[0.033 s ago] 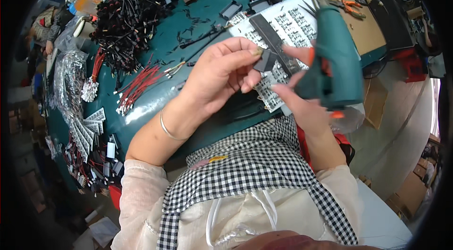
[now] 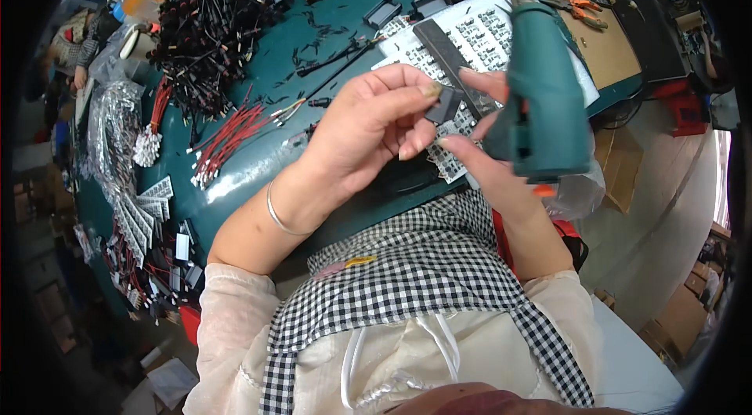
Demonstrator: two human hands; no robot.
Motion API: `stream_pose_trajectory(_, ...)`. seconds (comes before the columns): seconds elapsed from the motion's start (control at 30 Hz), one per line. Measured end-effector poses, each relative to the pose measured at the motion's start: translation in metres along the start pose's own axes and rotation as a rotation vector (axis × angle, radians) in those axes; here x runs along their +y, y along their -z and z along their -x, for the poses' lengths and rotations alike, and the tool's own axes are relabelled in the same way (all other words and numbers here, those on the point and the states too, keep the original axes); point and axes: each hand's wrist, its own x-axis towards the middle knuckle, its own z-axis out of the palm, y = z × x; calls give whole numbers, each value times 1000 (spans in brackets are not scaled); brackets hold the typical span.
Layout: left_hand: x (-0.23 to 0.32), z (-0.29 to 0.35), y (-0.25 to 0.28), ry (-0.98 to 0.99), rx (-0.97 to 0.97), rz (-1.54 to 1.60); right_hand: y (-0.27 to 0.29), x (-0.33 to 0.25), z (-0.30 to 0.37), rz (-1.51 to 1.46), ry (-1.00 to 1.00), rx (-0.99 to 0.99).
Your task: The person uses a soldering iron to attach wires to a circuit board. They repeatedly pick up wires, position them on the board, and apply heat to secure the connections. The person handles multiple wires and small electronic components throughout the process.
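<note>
My left hand (image 2: pixel 368 121) pinches a small black plastic piece (image 2: pixel 444 105), roughly box-shaped, between thumb and forefinger. Right of it is my right hand (image 2: pixel 501 156), its thumb and forefinger apart and pointing toward the piece without a clear grip on it. A green tool with orange parts (image 2: pixel 552 94) covers much of that hand; its pale, tube-like upper part is blurred. Whether the hidden fingers touch the tool I cannot tell. Beneath both hands, on the green table (image 2: pixel 258 152), lie sheets of small white circuit boards (image 2: pixel 478 39) and a dark flat bar (image 2: pixel 439 47).
A heap of black cables (image 2: pixel 207 39) and red wires with white connectors (image 2: pixel 227 144) occupy the left. Black plastic housings (image 2: pixel 384 14) are scattered at the back. Orange-handled pliers (image 2: pixel 583 11) lie on a brown board at the far right. Another person's hand (image 2: pixel 81 76) shows far left.
The green tool has shifted slightly left. My right thumb and forefinger have also moved a little left, closer to the black piece. My left hand has barely moved.
</note>
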Motion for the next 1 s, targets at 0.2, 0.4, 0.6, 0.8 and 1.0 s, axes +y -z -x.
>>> stream_pose_trajectory(0.2, -20, 19, 0, -46, 58, -207, -16, -4, 7, -211, -124, -81)
stream_pose_trajectory(0.4, -5, 77, 50, -548, 256, -1245, -2, 12, 10, -389, -11, 31)
stream_pose_trajectory(0.6, 20, 158, 152, -681, 1154, -1762, 12, 15, 6, -377, -103, 32)
stream_pose_trajectory(0.8, 52, 171, 203, -479, 1239, -1861, 12, 13, 1, -410, -106, -25)
stream_pose_trajectory(1.0, 55, 159, 218, -352, 1200, -1789, 11, 9, 6, -417, -72, -26)
